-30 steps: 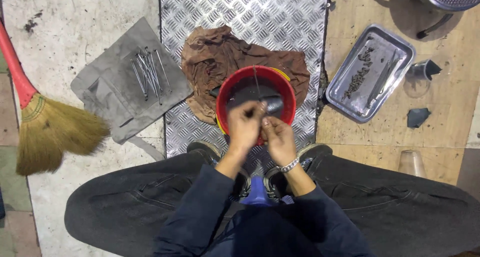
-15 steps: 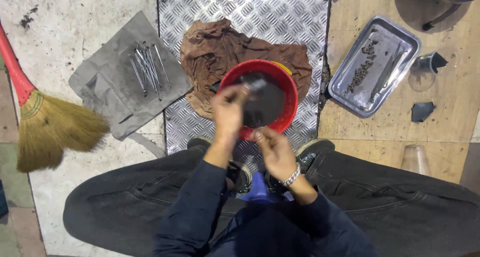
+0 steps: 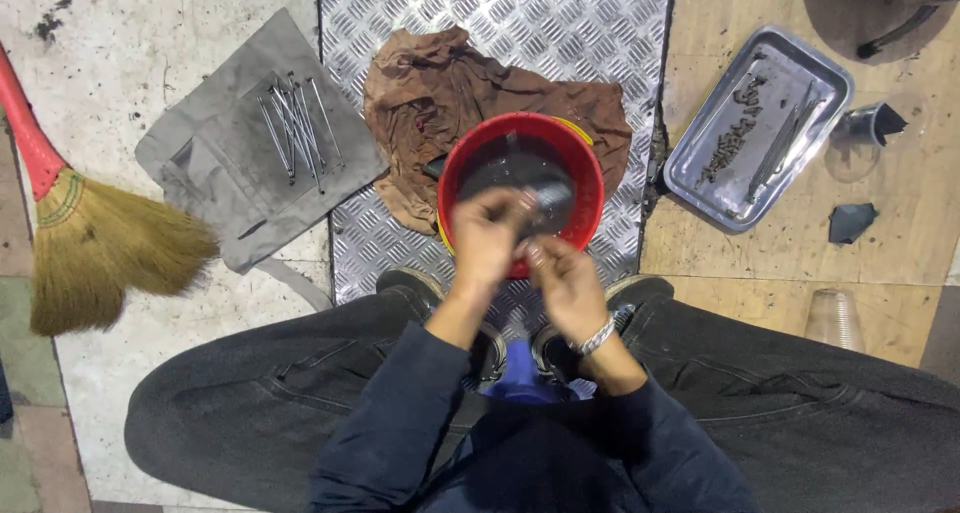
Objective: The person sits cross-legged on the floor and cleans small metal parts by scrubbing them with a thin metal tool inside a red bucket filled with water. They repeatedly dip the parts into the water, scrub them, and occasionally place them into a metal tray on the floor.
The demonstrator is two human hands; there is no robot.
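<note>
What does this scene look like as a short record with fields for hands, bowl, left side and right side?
hands: left hand and right hand together over the bowl, pinching something small, blurred
bowl: red bowl of dark liquid, on a brown rag
left side: metal rods on a grey cloth; broom
right side: steel tray holding small parts

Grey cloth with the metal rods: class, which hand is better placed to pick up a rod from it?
Probably the left hand: the metal rods on the grey cloth lie to the person's left, while the right hand sits farther away.
</note>
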